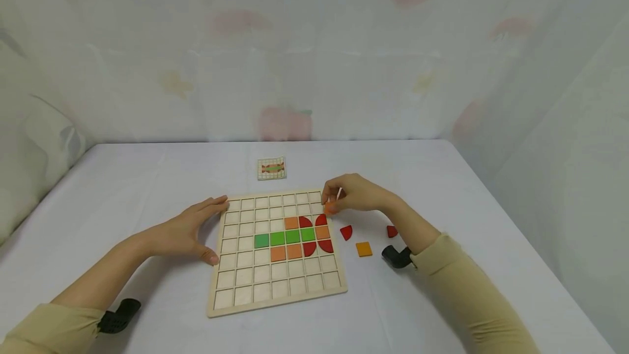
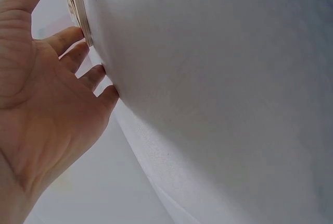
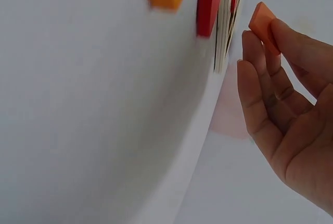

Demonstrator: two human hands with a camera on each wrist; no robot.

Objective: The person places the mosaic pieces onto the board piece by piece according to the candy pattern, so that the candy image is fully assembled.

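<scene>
A grid board point(image 1: 278, 288) lies mid-tabletop point(image 1: 147, 179) with tiles point(image 1: 292, 236) in its right-centre cells. Behind it lies a small card point(image 1: 271, 169). Three loose pieces point(image 1: 364, 249) lie right of the board.

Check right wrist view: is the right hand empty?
No, the right hand pinches an orange tile at its fingertips, just beside the wooden board edge.
</scene>
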